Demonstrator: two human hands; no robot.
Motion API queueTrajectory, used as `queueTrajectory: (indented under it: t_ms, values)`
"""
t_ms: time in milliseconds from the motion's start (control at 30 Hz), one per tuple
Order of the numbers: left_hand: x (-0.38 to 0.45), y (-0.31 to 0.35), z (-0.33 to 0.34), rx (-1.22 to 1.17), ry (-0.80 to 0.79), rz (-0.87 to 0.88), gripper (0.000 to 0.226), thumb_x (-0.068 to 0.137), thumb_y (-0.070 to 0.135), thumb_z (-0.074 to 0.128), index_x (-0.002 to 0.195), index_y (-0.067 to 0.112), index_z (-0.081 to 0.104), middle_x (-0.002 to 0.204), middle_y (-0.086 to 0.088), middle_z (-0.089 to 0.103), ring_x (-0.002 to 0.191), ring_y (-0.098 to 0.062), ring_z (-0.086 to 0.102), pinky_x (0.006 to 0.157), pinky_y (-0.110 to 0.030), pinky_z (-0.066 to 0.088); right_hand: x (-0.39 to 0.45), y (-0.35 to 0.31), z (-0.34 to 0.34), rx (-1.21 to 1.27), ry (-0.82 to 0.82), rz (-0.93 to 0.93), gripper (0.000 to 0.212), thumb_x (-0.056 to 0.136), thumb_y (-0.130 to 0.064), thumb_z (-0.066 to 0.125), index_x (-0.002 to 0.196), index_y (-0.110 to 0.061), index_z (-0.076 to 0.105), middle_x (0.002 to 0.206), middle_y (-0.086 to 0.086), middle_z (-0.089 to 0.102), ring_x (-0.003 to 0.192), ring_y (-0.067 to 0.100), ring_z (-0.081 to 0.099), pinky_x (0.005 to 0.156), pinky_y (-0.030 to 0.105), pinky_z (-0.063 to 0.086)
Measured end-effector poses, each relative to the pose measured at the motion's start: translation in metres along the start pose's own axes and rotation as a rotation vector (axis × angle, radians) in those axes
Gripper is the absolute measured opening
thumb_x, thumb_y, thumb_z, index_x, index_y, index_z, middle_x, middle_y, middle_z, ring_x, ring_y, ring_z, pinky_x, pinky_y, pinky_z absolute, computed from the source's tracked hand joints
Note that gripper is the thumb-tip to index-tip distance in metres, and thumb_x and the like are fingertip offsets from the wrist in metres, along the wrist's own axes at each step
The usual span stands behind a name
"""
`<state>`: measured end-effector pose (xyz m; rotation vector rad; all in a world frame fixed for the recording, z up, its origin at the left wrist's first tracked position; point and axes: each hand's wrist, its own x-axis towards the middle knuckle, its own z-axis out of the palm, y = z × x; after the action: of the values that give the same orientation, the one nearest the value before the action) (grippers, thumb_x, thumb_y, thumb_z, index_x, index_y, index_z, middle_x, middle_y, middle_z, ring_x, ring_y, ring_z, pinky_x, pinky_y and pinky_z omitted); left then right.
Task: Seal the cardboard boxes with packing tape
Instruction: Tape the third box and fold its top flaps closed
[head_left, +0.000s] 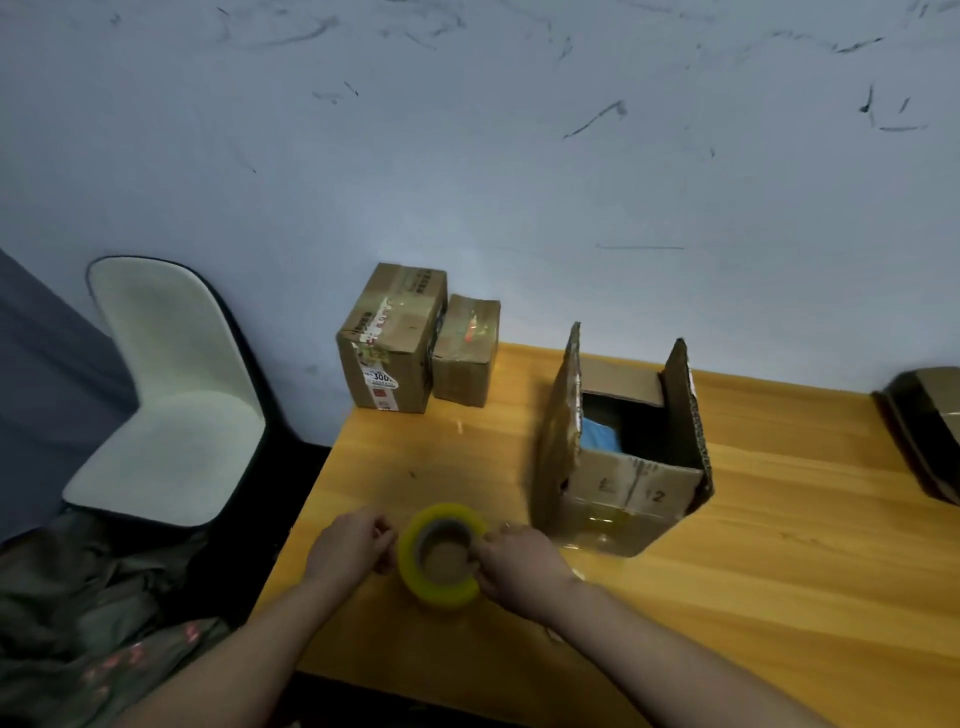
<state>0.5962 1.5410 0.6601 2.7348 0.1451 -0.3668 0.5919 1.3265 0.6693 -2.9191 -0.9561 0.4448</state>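
Wooden table (779, 597), hands gripping tape roll (441, 558) (yellowish), open box (623, 467)

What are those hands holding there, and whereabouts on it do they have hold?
Both hold the yellow tape roll. The left hand grips its left outer rim; the right hand grips its right side, fingers curling at the edge of the cardboard core.

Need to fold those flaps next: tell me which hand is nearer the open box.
Right. The right hand grips the tape roll just beside the open box; the left hand is on the roll's far side.
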Motion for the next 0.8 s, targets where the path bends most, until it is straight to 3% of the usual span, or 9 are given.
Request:
queueTrajectory:
  t_ms: [67,133,233,333,467,567,633,700,800]
  values:
    - [0.002,-0.010,-0.007,0.319,-0.071,0.101,0.036,0.101,0.041,0.043,0.070,0.025,0.052,0.060,0.007,0.053,0.055,-0.006,0.051,0.061,-0.024,0.048,0.010,-0.011,0.012,-0.043,-0.012,0.011,0.035,0.099,-0.025,0.041,0.130,-0.010,0.049,0.128,0.015,0.053,0.113,0.036,0.049,0.091,0.044,0.038]
    - [0.005,-0.017,-0.012,0.558,-0.125,0.157,0.043,0.104,0.045,0.031,0.072,0.022,0.049,0.061,0.006,0.043,0.055,-0.011,0.043,0.051,-0.024,0.035,0.016,-0.020,0.023,-0.082,-0.056,-0.009,0.049,0.096,-0.030,0.049,0.140,-0.008,0.040,0.138,0.015,0.043,0.126,0.034,0.039,0.101,0.045,0.030]
    - [0.012,-0.028,-0.018,0.644,-0.221,0.177,0.021,0.104,0.022,0.034,0.105,0.021,0.055,0.097,-0.004,0.061,0.086,-0.024,0.060,0.063,-0.034,0.046,0.027,-0.031,0.036,-0.172,-0.161,-0.004,0.067,0.092,-0.037,0.056,0.146,-0.008,0.031,0.147,0.016,0.035,0.140,0.032,0.024,0.112,0.048,0.017]
    - [0.019,-0.036,-0.015,0.570,-0.288,0.160,0.050,0.094,-0.004,0.041,0.140,0.017,0.034,0.141,-0.012,0.040,0.106,-0.031,0.058,0.068,-0.035,0.043,0.033,-0.031,0.042,-0.171,-0.175,0.006,0.052,0.095,-0.025,0.053,0.143,-0.008,0.038,0.146,0.016,0.042,0.141,0.033,0.023,0.113,0.049,0.013]
    - [0.030,-0.035,-0.025,0.524,-0.176,0.262,0.031,0.102,0.027,0.038,0.120,0.009,0.058,0.138,-0.008,0.046,0.109,-0.026,0.056,0.084,-0.034,0.046,0.035,-0.026,0.019,-0.123,-0.103,-0.044,0.052,0.096,-0.035,0.052,0.143,-0.015,0.042,0.143,0.009,0.048,0.136,0.030,0.032,0.111,0.047,0.020]
    - [0.039,-0.035,-0.032,0.359,-0.171,0.301,0.044,0.099,0.012,0.042,0.142,0.017,0.038,0.155,-0.007,0.023,0.125,-0.027,0.047,0.095,-0.034,0.044,0.039,-0.026,-0.014,-0.022,-0.114,-0.005,0.052,0.097,-0.042,0.048,0.143,-0.019,0.043,0.139,0.006,0.051,0.128,0.026,0.038,0.104,0.042,0.026]
    - [0.039,-0.026,-0.043,0.135,-0.177,0.371,0.052,0.094,0.007,0.046,0.142,0.025,0.037,0.151,-0.002,0.029,0.127,-0.023,0.044,0.099,-0.033,0.042,0.040,-0.027,-0.036,0.056,-0.109,0.055,0.048,0.097,-0.044,0.046,0.135,-0.017,0.051,0.130,0.007,0.057,0.122,0.024,0.042,0.101,0.038,0.025]
    - [0.035,-0.013,-0.057,-0.101,-0.208,0.483,0.042,0.087,0.029,0.048,0.128,0.024,0.054,0.136,0.004,0.046,0.124,-0.015,0.045,0.101,-0.029,0.036,0.036,-0.026,-0.058,0.193,-0.071,0.123,0.045,0.094,-0.044,0.046,0.124,-0.014,0.060,0.116,0.006,0.061,0.118,0.022,0.045,0.101,0.035,0.024]
    - [0.023,0.008,-0.077,-0.150,-0.400,0.564,0.069,0.067,0.064,0.038,0.119,0.025,0.062,0.125,0.015,0.050,0.119,-0.002,0.041,0.100,-0.024,0.030,0.023,-0.019,-0.090,0.422,-0.028,0.178,0.039,0.090,-0.041,0.046,0.118,-0.020,0.063,0.099,-0.003,0.053,0.111,0.015,0.042,0.102,0.030,0.023]
